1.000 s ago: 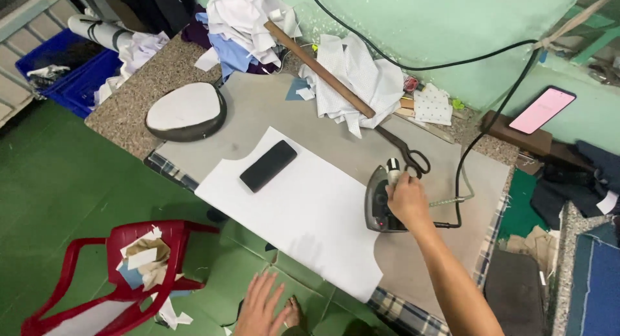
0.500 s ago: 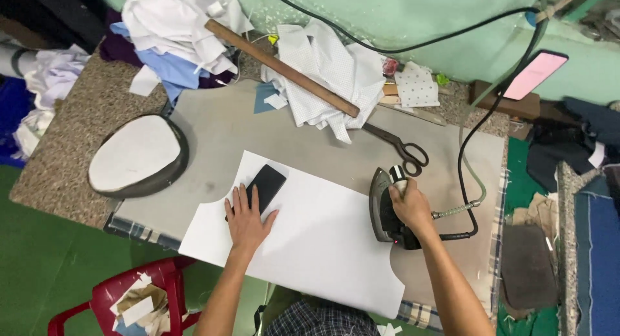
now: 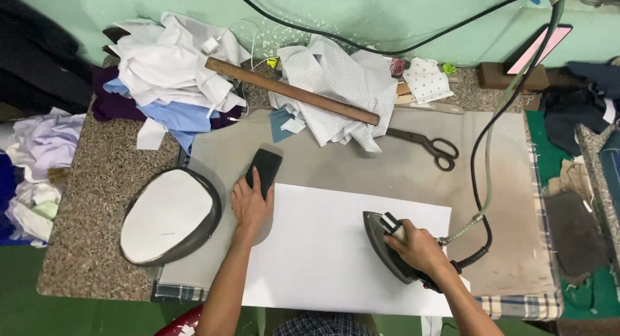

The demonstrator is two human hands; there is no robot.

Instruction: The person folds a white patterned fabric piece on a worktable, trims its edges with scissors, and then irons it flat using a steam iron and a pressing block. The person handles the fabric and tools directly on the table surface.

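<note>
- The right hand (image 3: 420, 249) has brought the iron (image 3: 387, 245) off the bare pad and onto the white sheet (image 3: 323, 252); a second ago it stood further right, beside the scissors (image 3: 429, 144).
- That hand is wrapped tight round the iron's handle, fingers closed over it, with the nose of the iron pointing up and to the left.
- The left hand (image 3: 250, 203) has come up from below the table edge and now lies flat on the black block (image 3: 263, 171), fingers spread over its lower end.
- The block has gone from the middle of the sheet to the upper left corner, half off onto the grey pad (image 3: 400, 174). To my eye that frees the sheet's middle for the iron, with pressing just starting.
- The sheet now lies squarer along the near edge of the table.
- Hard to see: the iron's soleplate is hidden under its body and the hand, so I cannot tell if it sits fully flat.
- The sheet's bottom right corner is covered by the forearm.
- The cord (image 3: 478, 174) and hose run up out of the top of view.
- What the block actually is, I cannot tell.
</note>
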